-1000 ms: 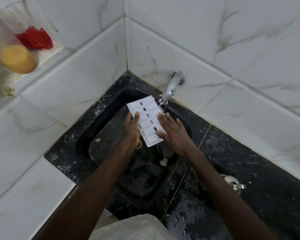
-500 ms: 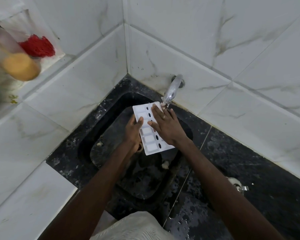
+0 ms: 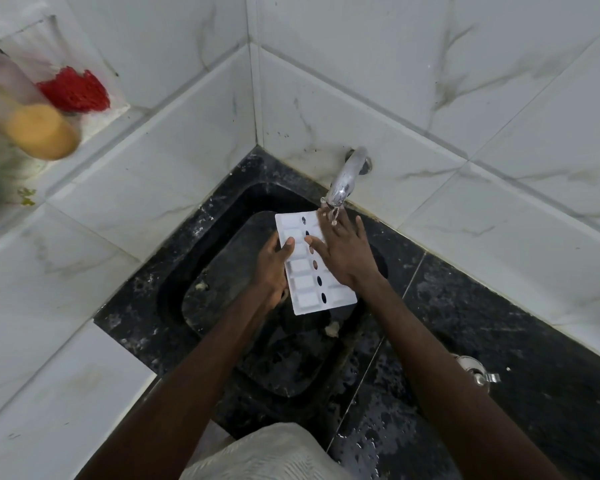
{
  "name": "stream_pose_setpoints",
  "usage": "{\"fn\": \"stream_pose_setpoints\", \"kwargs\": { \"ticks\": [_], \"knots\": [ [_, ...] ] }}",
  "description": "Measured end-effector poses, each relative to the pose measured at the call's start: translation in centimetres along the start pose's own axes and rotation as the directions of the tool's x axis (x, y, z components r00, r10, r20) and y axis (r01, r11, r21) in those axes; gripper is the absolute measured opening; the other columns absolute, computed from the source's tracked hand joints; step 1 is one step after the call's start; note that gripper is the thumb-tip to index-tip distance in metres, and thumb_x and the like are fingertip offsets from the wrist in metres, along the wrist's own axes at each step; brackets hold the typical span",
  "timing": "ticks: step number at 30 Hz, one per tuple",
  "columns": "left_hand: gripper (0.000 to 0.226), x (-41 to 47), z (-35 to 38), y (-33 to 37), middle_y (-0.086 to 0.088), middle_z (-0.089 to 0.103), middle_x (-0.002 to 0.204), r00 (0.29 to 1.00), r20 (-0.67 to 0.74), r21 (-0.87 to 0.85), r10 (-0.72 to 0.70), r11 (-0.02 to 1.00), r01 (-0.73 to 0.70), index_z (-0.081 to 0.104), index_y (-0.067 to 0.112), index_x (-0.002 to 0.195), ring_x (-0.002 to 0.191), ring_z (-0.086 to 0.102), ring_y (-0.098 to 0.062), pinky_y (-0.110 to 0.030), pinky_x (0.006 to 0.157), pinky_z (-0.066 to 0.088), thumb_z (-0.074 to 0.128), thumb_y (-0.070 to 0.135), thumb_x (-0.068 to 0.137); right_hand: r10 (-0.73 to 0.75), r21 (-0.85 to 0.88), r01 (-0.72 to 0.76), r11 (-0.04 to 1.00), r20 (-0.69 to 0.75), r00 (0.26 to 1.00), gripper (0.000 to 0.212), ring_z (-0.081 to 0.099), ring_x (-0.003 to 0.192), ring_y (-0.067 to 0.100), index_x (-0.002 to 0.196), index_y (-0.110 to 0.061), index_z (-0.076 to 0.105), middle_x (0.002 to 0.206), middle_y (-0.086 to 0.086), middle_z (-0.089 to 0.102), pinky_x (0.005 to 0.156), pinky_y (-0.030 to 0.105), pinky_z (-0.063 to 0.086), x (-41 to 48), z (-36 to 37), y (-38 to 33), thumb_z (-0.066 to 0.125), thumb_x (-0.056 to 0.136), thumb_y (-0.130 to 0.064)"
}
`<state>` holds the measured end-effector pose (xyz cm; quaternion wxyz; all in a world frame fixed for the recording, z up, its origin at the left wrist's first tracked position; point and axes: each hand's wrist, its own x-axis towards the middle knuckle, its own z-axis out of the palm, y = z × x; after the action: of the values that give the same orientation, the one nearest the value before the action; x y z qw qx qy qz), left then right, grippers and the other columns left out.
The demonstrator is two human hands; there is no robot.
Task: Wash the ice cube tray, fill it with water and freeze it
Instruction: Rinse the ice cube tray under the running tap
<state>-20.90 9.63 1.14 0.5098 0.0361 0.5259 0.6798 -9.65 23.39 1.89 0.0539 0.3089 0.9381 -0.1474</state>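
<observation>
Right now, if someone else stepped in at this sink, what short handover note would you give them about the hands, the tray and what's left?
Left hand: grips the left edge of the ice cube tray, thumb on top.
Right hand: lies flat on the tray's right side, fingers straight, under the stream from the tap.
Tray: held over the black sink, tap running.
Done: washing is under way.
Left: finish rinsing, fill the tray with water, put it in the freezer.
</observation>
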Motion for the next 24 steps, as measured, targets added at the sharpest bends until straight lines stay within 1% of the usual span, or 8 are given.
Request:
{"fn": "stream_pose_setpoints", "kwargs": {
  "ticks": [4,7,9,12,14,17,21,24],
  "knots": [
    [0.039,0.1,0.0,-0.8,-0.022,0.067,0.135,0.999,-0.033,-0.011,-0.006,1.0,0.006,0.054,0.01,0.145,0.121,0.065,-0.048,-0.064,0.097,0.055,0.055,0.017,0.107,-0.105,-0.066,0.104,0.992,-0.005,0.994,0.082,0.002,0.162,0.025,0.167,-0.018,0.007,0.175,0.002,0.008,0.13,0.056,0.005,-0.5,0.7,-0.3,0.005,0.103,-0.069],
    [0.04,0.2,0.3,-1.0,-0.024,0.065,0.136,0.999,-0.045,-0.007,0.001,1.0,-0.001,0.053,0.011,0.146,0.119,0.063,-0.051,-0.068,0.1,0.051,0.056,0.017,0.107,-0.007,-0.005,0.007,1.0,-0.001,1.0,0.078,-0.005,0.162,0.023,0.167,-0.02,0.001,0.175,-0.001,0.006,0.13,0.054,-0.002,-0.5,0.8,0.2,0.013,0.105,-0.067],
    [0.039,0.3,0.7,-0.9,-0.023,0.067,0.134,0.996,-0.083,-0.03,0.015,0.999,-0.017,0.055,0.009,0.145,0.117,0.065,-0.048,-0.065,0.1,0.053,0.056,0.014,0.106,-0.017,0.016,0.017,1.0,0.013,1.0,0.082,-0.006,0.162,0.023,0.167,-0.019,0.001,0.175,-0.001,0.002,0.13,0.053,-0.003,-0.7,0.9,-0.4,0.012,0.104,-0.07],
    [0.029,0.3,0.8,-0.7,-0.014,0.075,0.123,0.991,-0.132,-0.102,0.016,0.994,-0.029,0.061,0.013,0.134,0.104,0.073,-0.036,-0.052,0.082,0.063,0.055,0.01,0.106,-0.105,-0.013,0.105,0.994,0.019,0.994,0.083,-0.005,0.162,0.021,0.167,-0.02,0.003,0.175,-0.003,0.001,0.13,0.055,0.001,-1.5,1.5,-1.0,0.009,0.101,-0.071],
    [0.028,0.2,0.7,-0.5,-0.011,0.077,0.119,0.993,-0.112,-0.109,0.025,0.993,-0.037,0.061,0.014,0.134,0.097,0.077,-0.029,-0.043,0.072,0.064,0.055,0.011,0.106,-0.05,0.017,0.05,0.999,-0.008,0.999,0.082,-0.008,0.162,0.02,0.167,-0.021,0.001,0.174,-0.003,0.001,0.13,0.054,0.0,-1.7,1.6,-0.7,0.009,0.102,-0.071],
    [0.036,0.1,1.0,-0.3,-0.014,0.074,0.126,0.993,-0.109,-0.081,0.036,0.996,-0.045,0.056,0.01,0.142,0.103,0.074,-0.032,-0.046,0.079,0.065,0.056,0.013,0.106,0.02,0.054,-0.019,0.998,-0.022,1.0,0.085,-0.012,0.161,0.02,0.167,-0.02,-0.002,0.174,-0.001,-0.002,0.13,0.052,-0.005,-1.8,1.5,-0.8,0.008,0.101,-0.073],
    [0.039,0.2,0.5,-0.3,-0.018,0.07,0.131,0.99,-0.138,-0.086,0.027,0.996,-0.039,0.053,0.01,0.145,0.102,0.073,-0.032,-0.048,0.081,0.065,0.054,0.013,0.107,-0.084,0.001,0.084,0.996,-0.008,0.996,0.084,-0.011,0.161,0.018,0.167,-0.022,0.0,0.174,-0.005,-0.002,0.13,0.055,-0.002,-2.4,1.8,-0.8,0.006,0.101,-0.073],
    [0.038,0.0,0.6,-0.4,-0.016,0.071,0.131,0.992,-0.117,-0.07,0.036,0.997,-0.045,0.053,0.009,0.145,0.105,0.073,-0.033,-0.047,0.081,0.064,0.055,0.013,0.107,0.014,0.046,-0.012,0.999,-0.029,0.999,0.084,-0.013,0.161,0.019,0.167,-0.021,-0.002,0.174,-0.003,-0.001,0.13,0.053,-0.006,-2.3,1.6,-0.2,0.009,0.102,-0.073]
  ]
}}
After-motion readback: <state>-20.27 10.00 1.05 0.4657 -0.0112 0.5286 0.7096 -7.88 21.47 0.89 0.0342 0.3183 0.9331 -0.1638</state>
